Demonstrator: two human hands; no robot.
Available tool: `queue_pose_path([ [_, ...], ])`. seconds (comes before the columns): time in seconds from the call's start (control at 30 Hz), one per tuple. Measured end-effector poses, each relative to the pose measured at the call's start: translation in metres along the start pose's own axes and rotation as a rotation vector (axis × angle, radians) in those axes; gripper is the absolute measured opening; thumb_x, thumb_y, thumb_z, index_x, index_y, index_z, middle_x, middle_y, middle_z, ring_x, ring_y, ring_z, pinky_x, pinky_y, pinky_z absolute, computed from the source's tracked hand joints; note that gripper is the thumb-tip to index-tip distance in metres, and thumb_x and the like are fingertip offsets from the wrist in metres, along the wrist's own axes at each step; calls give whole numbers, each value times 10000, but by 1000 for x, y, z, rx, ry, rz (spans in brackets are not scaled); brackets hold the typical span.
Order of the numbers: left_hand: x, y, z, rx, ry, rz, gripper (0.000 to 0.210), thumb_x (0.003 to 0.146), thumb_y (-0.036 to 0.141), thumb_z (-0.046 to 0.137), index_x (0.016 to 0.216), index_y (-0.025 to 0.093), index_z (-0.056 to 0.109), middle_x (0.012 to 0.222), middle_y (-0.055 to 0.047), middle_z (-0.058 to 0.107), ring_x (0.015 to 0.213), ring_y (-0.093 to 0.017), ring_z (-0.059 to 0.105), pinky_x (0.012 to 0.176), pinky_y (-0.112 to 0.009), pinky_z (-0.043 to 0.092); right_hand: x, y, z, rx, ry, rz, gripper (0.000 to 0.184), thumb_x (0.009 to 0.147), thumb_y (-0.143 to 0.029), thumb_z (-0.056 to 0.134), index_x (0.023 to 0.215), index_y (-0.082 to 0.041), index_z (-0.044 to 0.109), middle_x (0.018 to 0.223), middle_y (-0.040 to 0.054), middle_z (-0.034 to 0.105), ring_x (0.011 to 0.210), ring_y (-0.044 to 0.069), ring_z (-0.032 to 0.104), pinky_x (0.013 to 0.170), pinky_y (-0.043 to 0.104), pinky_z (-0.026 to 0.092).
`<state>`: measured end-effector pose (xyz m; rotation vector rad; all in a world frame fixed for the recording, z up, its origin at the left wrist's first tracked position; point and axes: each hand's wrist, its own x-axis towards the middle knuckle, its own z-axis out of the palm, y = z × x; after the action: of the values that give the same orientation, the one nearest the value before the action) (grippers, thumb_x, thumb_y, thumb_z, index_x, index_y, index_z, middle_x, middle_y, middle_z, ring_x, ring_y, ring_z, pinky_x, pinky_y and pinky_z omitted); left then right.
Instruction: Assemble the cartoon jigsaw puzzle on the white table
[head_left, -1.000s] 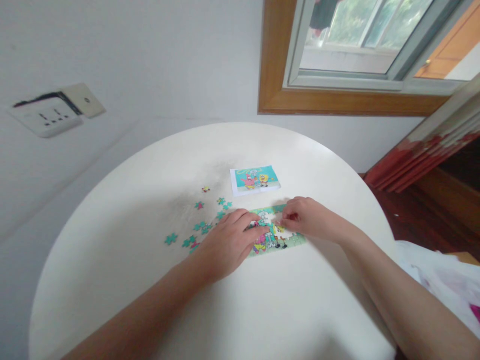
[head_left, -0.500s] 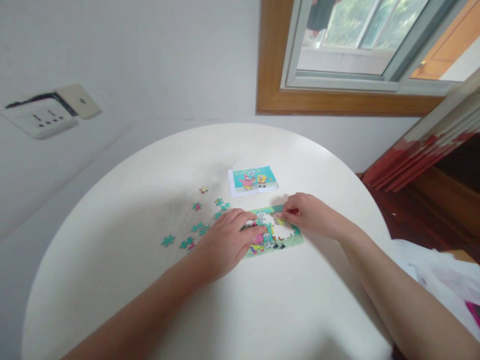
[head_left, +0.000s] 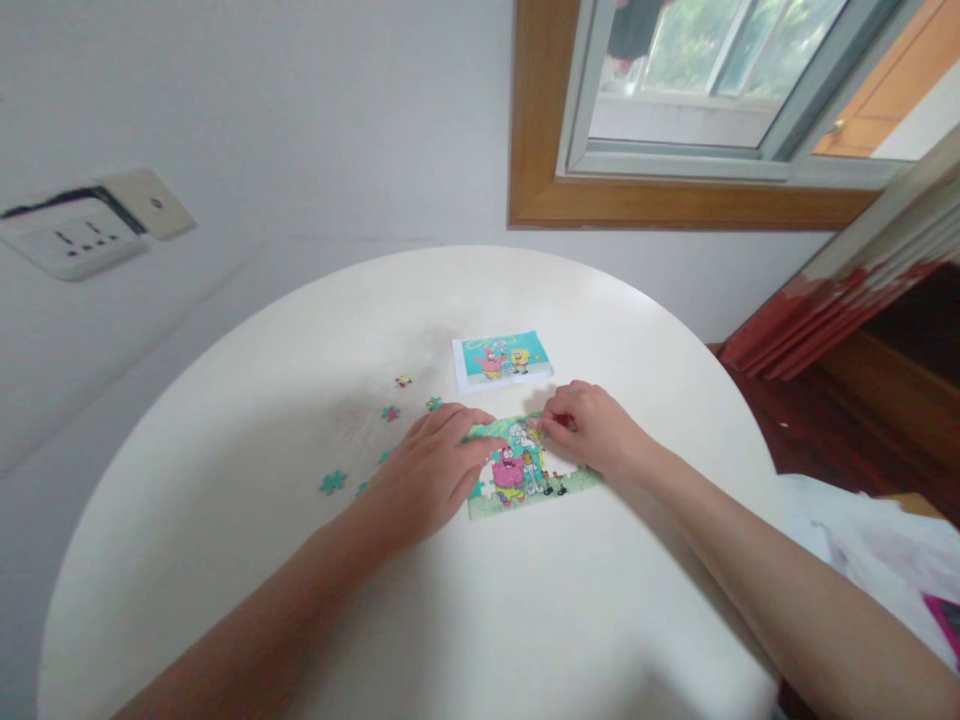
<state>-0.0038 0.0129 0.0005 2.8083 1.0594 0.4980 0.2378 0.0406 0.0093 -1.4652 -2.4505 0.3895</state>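
Note:
A partly assembled jigsaw puzzle (head_left: 509, 476) with cartoon figures lies flat on the white table, white gaps showing at its left side and right of the middle. My left hand (head_left: 431, 468) rests palm down at its left edge, fingers stretched out over the upper left corner. Pinched fingers of my right hand (head_left: 589, 428) are at the puzzle's upper middle, on what looks like a small puzzle piece, mostly hidden by the fingertips. Loose pieces lie to the left, among them a teal piece (head_left: 332, 482) and a teal-and-pink piece (head_left: 390, 412); my left hand covers others.
Behind the puzzle lies a reference picture card (head_left: 504, 360) with the same figures. The round white table (head_left: 225, 420) meets the wall near a socket (head_left: 75, 238). A white plastic bag (head_left: 862, 550) is at the right, below a curtain (head_left: 817, 300).
My right hand has moved left along the puzzle's top, still pinching. My left hand has shifted slightly left and up, uncovering the pink figure and covering more loose pieces.

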Motion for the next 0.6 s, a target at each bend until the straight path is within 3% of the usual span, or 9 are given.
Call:
queue_pose_path([
  [0.23, 0, -1, -1, -18, 28, 2, 298, 900, 116, 483, 1121, 196, 666, 1166, -95, 575, 1101, -246, 484, 959, -430, 423, 0, 1, 4, 34, 19, -23, 261, 888, -246, 522, 651, -169, 600, 669, 26, 578, 733, 151, 509, 704, 257, 356],
  [0.6, 0, 0, -1, -71, 41, 40, 314, 892, 113, 494, 1126, 222, 674, 1158, -91, 589, 1104, -243, 497, 968, -428, 420, -1, 13, -9, 15, -41, -47, 254, 898, -239, 524, 682, -169, 640, 671, 35, 601, 728, 153, 503, 677, 255, 342],
])
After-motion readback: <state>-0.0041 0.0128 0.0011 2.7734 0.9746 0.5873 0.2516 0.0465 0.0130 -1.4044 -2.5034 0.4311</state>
